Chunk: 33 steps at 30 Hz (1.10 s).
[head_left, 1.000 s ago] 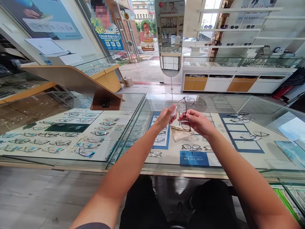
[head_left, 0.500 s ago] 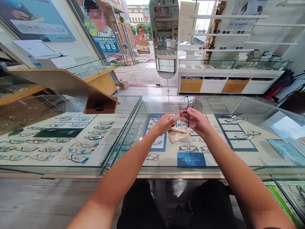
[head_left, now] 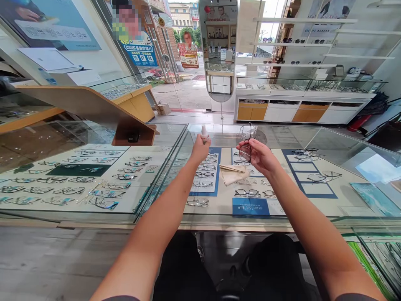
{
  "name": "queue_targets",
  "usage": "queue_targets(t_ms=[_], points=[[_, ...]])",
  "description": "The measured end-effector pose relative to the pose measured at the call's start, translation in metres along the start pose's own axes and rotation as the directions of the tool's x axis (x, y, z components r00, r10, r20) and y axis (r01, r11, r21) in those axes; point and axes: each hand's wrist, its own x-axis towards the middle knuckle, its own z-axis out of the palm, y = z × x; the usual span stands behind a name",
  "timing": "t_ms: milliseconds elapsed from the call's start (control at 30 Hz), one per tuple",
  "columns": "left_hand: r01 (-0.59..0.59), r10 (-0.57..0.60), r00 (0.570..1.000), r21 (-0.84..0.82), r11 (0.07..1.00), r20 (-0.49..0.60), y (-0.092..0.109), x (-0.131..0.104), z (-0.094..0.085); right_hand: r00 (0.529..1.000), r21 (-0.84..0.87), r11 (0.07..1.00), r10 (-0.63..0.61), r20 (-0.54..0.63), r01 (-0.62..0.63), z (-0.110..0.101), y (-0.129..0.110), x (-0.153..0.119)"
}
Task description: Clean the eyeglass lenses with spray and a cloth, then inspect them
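My right hand point(head_left: 261, 156) pinches a pair of eyeglasses point(head_left: 245, 153) with thin dark rims, held up on edge above the glass counter. To its left, my left hand point(head_left: 201, 148) is closed around the lower part of a small white spray bottle point(head_left: 204, 131), which stands upright. A folded beige cleaning cloth point(head_left: 233, 174) lies on the glass between and below my hands. Both arms reach forward over the counter.
Under the glass countertop point(head_left: 219, 221), several eyeglasses point(head_left: 247, 192) sit in rows on blue and white cards. A brown slanted stand point(head_left: 94, 106) rises at the left. Beyond the counter stand an oval mirror point(head_left: 218, 50) and a white display cabinet point(head_left: 283, 112).
My left hand has moved left and forward, away from the eyeglasses, and now grips the spray bottle. My right hand still holds the eyeglasses in nearly the same place.
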Motion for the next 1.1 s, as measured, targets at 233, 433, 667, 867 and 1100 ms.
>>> queue_targets(t_ms=[233, 433, 667, 867, 1100], points=[[0.030, -0.027, 0.998, 0.045, 0.999, -0.063, -0.028, 0.011, -0.003, 1.000, -0.026, 1.000, -0.005, -0.006, 0.005, -0.003, -0.001, 0.000], [0.045, -0.042, 0.998, 0.070, 0.997, -0.047, -0.029, 0.010, -0.004, 1.000, -0.018, 1.000, -0.020, 0.002, 0.020, -0.005, -0.002, 0.001], [-0.250, 0.253, 0.865, 0.066, 0.966, -0.433, 0.014, -0.018, -0.001, 1.000, -0.028, 0.999, -0.027, 0.001, 0.027, -0.004, -0.006, 0.000], [-0.583, 0.554, 0.799, 0.075, 0.809, 0.232, 0.062, -0.060, 0.001, 0.996, -0.006, 0.997, -0.075, -0.045, 0.075, -0.009, -0.013, 0.001], [-0.603, 0.229, 0.596, 0.240, 0.761, 0.770, 0.057, -0.071, 0.010, 0.995, 0.000, 0.996, -0.087, -0.058, 0.087, -0.011, -0.014, 0.002]])
